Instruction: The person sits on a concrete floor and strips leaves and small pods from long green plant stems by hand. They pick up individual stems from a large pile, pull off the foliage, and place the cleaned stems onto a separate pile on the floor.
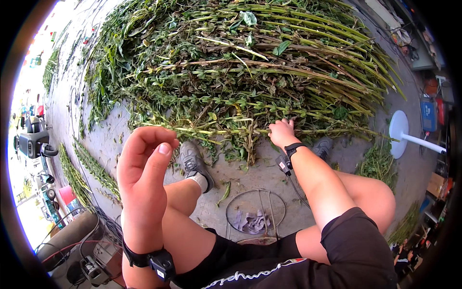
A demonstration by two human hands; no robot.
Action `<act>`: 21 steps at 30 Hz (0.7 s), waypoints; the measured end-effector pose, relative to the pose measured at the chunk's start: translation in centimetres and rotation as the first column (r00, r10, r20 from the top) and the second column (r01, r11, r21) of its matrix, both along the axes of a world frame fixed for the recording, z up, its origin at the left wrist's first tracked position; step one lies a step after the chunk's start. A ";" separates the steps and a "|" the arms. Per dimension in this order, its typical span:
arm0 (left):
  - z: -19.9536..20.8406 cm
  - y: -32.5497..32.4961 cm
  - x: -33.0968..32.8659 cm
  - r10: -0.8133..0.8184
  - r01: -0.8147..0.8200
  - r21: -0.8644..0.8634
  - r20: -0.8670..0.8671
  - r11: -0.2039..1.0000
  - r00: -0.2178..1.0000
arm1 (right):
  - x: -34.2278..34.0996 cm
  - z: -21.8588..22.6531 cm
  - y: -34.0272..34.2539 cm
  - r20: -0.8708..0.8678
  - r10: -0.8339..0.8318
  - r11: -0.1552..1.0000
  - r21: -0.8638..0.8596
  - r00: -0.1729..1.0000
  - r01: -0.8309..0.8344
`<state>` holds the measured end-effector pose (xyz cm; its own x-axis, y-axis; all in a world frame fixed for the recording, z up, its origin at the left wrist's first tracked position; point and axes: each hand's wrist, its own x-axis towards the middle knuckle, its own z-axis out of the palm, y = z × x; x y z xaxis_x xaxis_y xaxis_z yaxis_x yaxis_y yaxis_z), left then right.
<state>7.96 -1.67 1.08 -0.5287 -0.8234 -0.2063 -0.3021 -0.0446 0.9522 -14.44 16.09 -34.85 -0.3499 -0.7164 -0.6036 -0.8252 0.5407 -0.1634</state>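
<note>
A wide heap of cut leafy plant stalks (231,77) lies on the floor before me, leaves mostly left, bare stem ends right. At its near edge my right hand (282,133) is closed on a long green stalk (332,131) lying crosswise. A short brownish piece of stem (250,144) points toward me, just left of that hand. My left hand (144,168) is raised close to the camera, fingers curled and thumb bent toward them. Whatever it may hold is hidden inside the curl.
A round wire-frame stand (256,212) with a grey cloth (251,223) sits between my legs. My shoes (193,161) rest near the heap. On the right stands a white round-based post (398,135); cables and a machine (94,265) are at lower left. Loose stalks (98,166) lie left.
</note>
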 end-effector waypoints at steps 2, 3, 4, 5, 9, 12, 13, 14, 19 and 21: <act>0.3 0.0 0.3 -0.001 0.001 -0.016 0.020 1.000 1.000 | -0.1 0.3 0.3 0.067 -0.048 0.999 -0.016 0.997 0.049; 0.5 -0.1 0.4 -0.005 0.006 -0.025 0.025 1.000 1.000 | -0.7 1.1 0.2 0.100 -0.072 0.996 -0.043 0.992 0.077; 0.6 -0.1 0.5 -0.007 0.008 -0.022 0.031 1.000 0.999 | -1.1 1.8 0.3 0.133 -0.097 0.992 -0.069 0.986 0.106; 0.6 -0.3 0.8 -0.001 0.001 -0.012 0.008 1.000 1.000 | -1.9 3.4 0.0 0.122 -0.032 0.989 -0.138 0.992 0.049; -0.1 -0.9 1.4 -0.037 0.038 0.016 -0.086 0.999 0.996 | -3.4 11.4 -2.8 0.169 0.007 0.961 -0.275 0.986 0.041; -0.3 -0.7 1.9 -0.073 0.073 -0.001 -0.023 0.997 0.997 | -2.6 19.0 -6.2 0.175 -0.016 0.923 -0.376 0.984 0.081; -0.7 -0.4 1.8 -0.066 0.066 -0.035 0.010 0.997 0.998 | -2.4 20.8 -6.9 0.159 0.000 0.891 -0.448 0.987 0.072; -1.3 -0.1 1.8 -0.093 0.095 -0.068 0.023 0.993 0.995 | -2.2 22.6 -7.5 0.148 0.025 0.857 -0.512 0.989 0.055; -0.7 1.8 0.3 -0.217 0.275 -0.184 0.281 0.944 0.935 | -0.7 29.6 -6.7 0.112 0.111 0.711 -0.703 0.988 0.000; -2.3 1.9 -0.5 -0.132 0.194 -0.197 0.290 0.961 0.948 | -0.1 32.2 -6.0 0.142 0.092 0.688 -0.724 0.986 0.040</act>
